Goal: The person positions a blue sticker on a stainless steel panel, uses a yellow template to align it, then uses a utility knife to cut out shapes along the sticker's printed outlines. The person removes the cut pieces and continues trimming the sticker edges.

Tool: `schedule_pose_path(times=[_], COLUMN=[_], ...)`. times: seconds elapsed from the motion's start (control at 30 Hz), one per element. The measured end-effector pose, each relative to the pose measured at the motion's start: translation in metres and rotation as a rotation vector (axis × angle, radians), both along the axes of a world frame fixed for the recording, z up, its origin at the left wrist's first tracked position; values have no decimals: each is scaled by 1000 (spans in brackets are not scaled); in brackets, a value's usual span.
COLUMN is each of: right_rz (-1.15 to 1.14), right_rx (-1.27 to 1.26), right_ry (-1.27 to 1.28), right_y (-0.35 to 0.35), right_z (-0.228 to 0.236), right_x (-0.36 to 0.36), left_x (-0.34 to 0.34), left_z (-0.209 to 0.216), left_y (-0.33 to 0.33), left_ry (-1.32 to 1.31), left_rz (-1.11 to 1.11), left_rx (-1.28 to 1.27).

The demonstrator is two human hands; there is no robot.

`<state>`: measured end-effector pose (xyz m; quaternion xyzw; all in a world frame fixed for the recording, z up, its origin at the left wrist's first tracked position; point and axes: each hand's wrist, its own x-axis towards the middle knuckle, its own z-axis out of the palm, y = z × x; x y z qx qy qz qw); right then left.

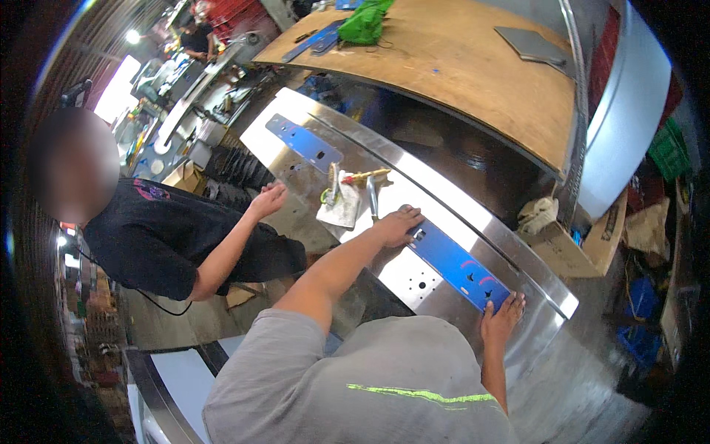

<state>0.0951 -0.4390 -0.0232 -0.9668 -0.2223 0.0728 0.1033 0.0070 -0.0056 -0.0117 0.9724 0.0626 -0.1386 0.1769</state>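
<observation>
Blue plate [444,260] lies on the long metal panel [414,194], right of frame centre; my left hand [399,226] rests flat on its upper-left end, my right hand [504,314] on its lower-right end, thumb and fingers spread. White cloth [340,213] near centre, co-worker [159,240] at frame left.

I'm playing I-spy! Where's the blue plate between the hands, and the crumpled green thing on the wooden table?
Blue plate [453,265]: head view, its middle.
Crumpled green thing [364,25]: head view, its middle.
</observation>
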Motion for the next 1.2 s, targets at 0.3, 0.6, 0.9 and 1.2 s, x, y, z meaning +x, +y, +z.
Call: schedule_pose_path(times=[0.3, 0.6, 0.9, 1.2], right_rz=[-35, -134, -102, -135], right_rx=[-50, -19, -60, -11], right_ry=[128, 244, 157, 135], right_y=[-7, -7, -6, 1], right_z=[14, 33, 25, 21], right_x=[-21, -26, -12, -7], left_x=[-2, -2, -4, -3], left_z=[8, 16, 2, 7], left_y=[1, -1, 3, 1], left_ry=[-63, -24, -63, -63], left_rz=[-35, -15, -14, -17], left_rx=[16, 12, -30, -22])
